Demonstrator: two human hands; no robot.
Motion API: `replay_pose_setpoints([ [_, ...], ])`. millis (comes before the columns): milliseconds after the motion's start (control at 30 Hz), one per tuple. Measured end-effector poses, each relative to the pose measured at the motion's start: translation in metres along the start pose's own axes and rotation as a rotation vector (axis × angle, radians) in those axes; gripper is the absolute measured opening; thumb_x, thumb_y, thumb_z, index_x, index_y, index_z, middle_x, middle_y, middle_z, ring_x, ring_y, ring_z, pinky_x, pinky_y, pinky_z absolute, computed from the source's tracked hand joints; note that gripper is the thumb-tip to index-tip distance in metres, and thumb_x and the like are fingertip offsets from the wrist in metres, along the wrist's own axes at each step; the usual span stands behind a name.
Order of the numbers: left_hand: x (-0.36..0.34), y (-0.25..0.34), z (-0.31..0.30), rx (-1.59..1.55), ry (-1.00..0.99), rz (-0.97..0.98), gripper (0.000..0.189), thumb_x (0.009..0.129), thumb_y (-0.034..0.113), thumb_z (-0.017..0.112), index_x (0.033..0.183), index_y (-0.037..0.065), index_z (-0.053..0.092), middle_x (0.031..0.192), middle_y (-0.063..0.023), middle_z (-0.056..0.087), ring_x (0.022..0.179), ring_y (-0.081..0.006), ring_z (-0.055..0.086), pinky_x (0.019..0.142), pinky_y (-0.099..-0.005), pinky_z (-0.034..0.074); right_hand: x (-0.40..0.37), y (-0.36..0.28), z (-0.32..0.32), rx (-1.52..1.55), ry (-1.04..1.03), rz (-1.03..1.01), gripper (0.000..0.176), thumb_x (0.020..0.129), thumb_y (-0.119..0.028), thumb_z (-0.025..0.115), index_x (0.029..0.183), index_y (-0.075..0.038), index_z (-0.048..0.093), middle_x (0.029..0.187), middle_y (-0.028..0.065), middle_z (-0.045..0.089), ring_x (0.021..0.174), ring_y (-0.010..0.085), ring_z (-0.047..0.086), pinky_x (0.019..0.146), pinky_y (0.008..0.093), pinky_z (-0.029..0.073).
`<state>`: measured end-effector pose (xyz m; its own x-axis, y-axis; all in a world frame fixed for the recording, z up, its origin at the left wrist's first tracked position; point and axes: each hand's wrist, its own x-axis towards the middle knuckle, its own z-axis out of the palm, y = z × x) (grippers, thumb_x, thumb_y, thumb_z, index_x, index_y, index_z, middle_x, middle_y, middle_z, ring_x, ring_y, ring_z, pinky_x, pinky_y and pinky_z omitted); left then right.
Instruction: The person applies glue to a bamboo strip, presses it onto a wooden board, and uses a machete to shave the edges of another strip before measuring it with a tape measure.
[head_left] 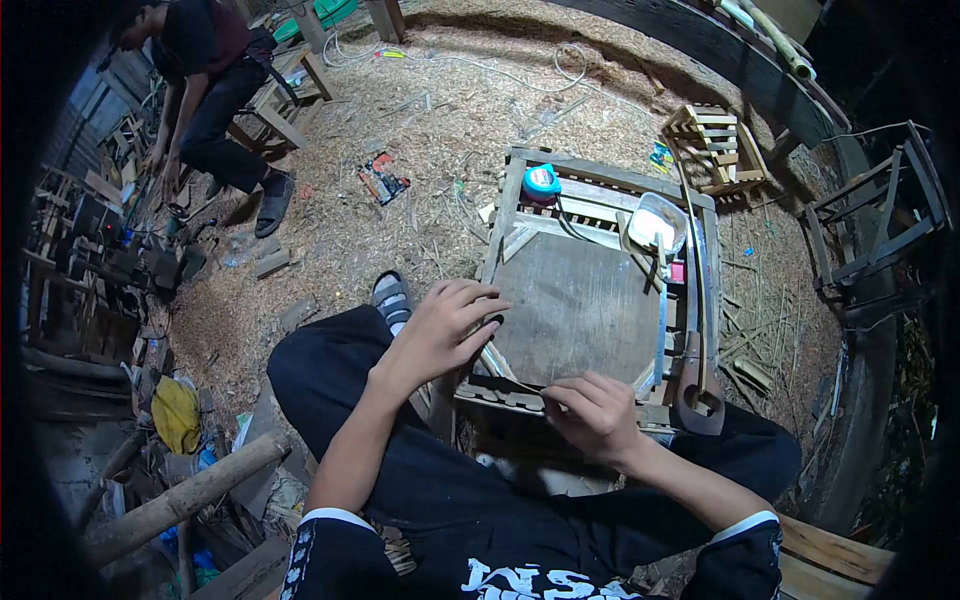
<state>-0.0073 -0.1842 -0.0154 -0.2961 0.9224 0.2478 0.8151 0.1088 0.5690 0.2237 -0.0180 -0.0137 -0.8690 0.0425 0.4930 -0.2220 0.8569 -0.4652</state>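
Note:
A flat wooden board (580, 300) lies on a slatted wooden stand in front of me. At the board's left edge is my left hand (448, 325), its fingers curled and a small dark thing at the thumb and fingertips. My right hand (595, 415) is closed in a pinch at the near edge; what it grips is hidden. Between the hands runs a thin pale strip (497, 362) along the board's near-left corner. A handsaw (692, 398) rests on the right side. Towards the back sit a turquoise tape measure (541, 182) and a white tub (658, 222) with a stick in it.
A person (215, 95) bends over at the far left beside machinery (120, 245). An orange-and-black tool (383, 180) lies on the shaving-covered floor. A slatted crate (718, 150) and a wooden frame (885, 215) stand to the right. A log (190, 495) juts in at lower left.

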Motion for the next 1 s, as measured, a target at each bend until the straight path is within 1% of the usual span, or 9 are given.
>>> replay_pose_setpoints([
  [133,-0.001,0.0,0.0,0.008,-0.007,-0.005,0.032,0.095,0.017,0.073,0.126,0.008,0.072,0.135,-0.0116,0.066,0.128,-0.0315,0.058,0.111,-0.0432,0.043,-0.002,-0.002,0.002,0.041,0.005,0.081,0.022,0.075,-0.006,0.082,0.095,-0.008,0.072,0.085,0.0049,0.072,0.073,0.0225,0.069,0.06,0.0354,0.053],
  [200,-0.001,-0.001,0.0,0.012,-0.007,0.002,0.032,0.095,0.017,0.073,0.126,0.008,0.072,0.135,-0.0114,0.066,0.128,-0.0314,0.058,0.111,-0.0432,0.043,-0.003,-0.005,-0.001,0.062,-0.031,0.168,0.018,0.077,-0.007,0.082,0.093,-0.007,0.072,0.08,0.0062,0.069,0.07,0.0232,0.067,0.059,0.0365,0.052],
  [300,-0.002,-0.001,0.0,0.018,-0.007,0.011,0.032,0.095,0.017,0.073,0.126,0.008,0.072,0.135,-0.0111,0.066,0.128,-0.0311,0.058,0.111,-0.0432,0.043,-0.007,-0.005,-0.002,0.083,-0.029,0.231,0.016,0.079,-0.007,0.081,0.092,-0.006,0.072,0.076,0.0076,0.066,0.069,0.0245,0.065,0.059,0.038,0.051],
  [533,0.0,0.001,0.003,0.021,-0.007,0.019,0.033,0.095,0.018,0.074,0.126,0.009,0.072,0.135,-0.0106,0.066,0.129,-0.0307,0.058,0.111,-0.0433,0.042,-0.007,-0.007,-0.005,0.099,-0.074,0.248,0.018,0.081,-0.008,0.079,0.097,-0.006,0.072,0.079,0.0088,0.067,0.07,0.0263,0.066,0.061,0.0391,0.052],
  [600,0.0,0.0,0.003,0.021,-0.014,0.018,0.033,0.095,0.018,0.074,0.127,0.009,0.072,0.135,-0.0108,0.066,0.129,-0.0308,0.058,0.112,-0.0432,0.042,-0.007,-0.007,-0.004,0.13,-0.119,0.287,0.023,0.08,-0.008,0.08,0.102,-0.004,0.072,0.081,0.0104,0.068,0.072,0.0278,0.067,0.064,0.0389,0.053],
  [700,0.001,0.001,0.002,0.013,-0.025,0.013,0.033,0.095,0.018,0.074,0.127,0.009,0.072,0.136,-0.011,0.066,0.129,-0.031,0.058,0.112,-0.0431,0.042,-0.002,-0.009,-0.004,0.152,-0.153,0.323,0.024,0.08,-0.008,0.08,0.104,-0.005,0.073,0.083,0.0107,0.07,0.074,0.0285,0.067,0.066,0.0396,0.054],
  [800,0.0,0.001,0.002,0.005,-0.027,0.004,0.034,0.094,0.017,0.074,0.127,0.009,0.072,0.135,-0.0112,0.066,0.129,-0.0312,0.058,0.112,-0.043,0.042,-0.002,-0.005,-0.002,0.12,-0.167,0.25,0.024,0.081,-0.006,0.079,0.104,-0.004,0.074,0.086,0.0107,0.072,0.076,0.0287,0.067,0.066,0.0398,0.055],
  [933,-0.002,0.0,0.001,0.015,-0.011,0.014,0.034,0.095,0.017,0.074,0.127,0.008,0.072,0.135,-0.0113,0.066,0.128,-0.0311,0.058,0.112,-0.0431,0.042,-0.002,-0.003,-0.004,0.117,-0.182,0.269,0.023,0.082,-0.005,0.078,0.104,-0.004,0.075,0.089,0.0109,0.073,0.079,0.029,0.068,0.067,0.0397,0.055],
  [1000,-0.002,-0.002,0.002,0.013,0.003,0.019,0.032,0.095,0.017,0.072,0.125,0.008,0.072,0.133,-0.0107,0.067,0.127,-0.0299,0.059,0.111,-0.0429,0.042,-0.001,-0.002,-0.005,0.145,-0.144,0.268,0.021,0.083,-0.007,0.078,0.102,-0.004,0.073,0.088,0.0109,0.071,0.08,0.0299,0.067,0.069,0.0409,0.055],
])
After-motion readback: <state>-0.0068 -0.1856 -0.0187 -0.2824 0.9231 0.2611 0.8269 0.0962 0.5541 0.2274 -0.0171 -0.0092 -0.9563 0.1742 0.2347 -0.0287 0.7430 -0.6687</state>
